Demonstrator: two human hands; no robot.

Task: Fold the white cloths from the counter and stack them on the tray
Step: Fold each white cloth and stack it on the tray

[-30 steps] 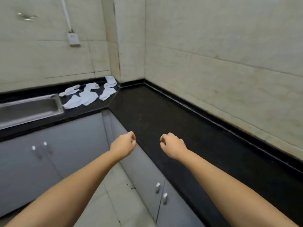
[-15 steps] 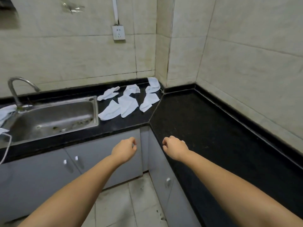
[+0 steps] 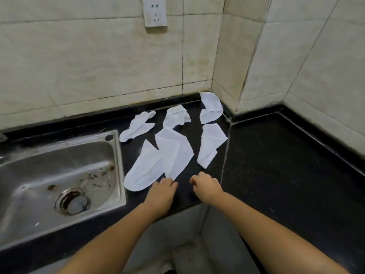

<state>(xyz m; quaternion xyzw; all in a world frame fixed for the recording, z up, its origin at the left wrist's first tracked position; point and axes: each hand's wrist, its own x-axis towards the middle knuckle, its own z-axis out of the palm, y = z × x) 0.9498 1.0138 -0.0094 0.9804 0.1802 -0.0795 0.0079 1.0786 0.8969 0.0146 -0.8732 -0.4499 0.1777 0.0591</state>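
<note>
Walls: I see cream tiles (image 3: 88,62) with dark, stained grout, meeting in a stepped corner.
Socket: a white socket (image 3: 154,11) sits high on the back wall.
Bench: black stone bench (image 3: 276,165), L-shaped, with a black upstand along the walls.
Sink: steel sink (image 3: 59,175) set in at my left, specks around its drain (image 3: 72,202).
Cabinets: grey fronts (image 3: 217,244) below the bench.

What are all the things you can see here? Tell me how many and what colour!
white cloths: six, white, unfolded on the counter between the sink and the wall corner
counter: one, black, L-shaped along the walls
sink: one, silver metal, left, with specks of debris inside
drain: one, metal, in the sink bottom
wall socket: one, white, on the tiled wall above
cabinet: grey, below the counter
left hand: one, at the near cloth edges
right hand: one, curled, empty, over the counter
</note>
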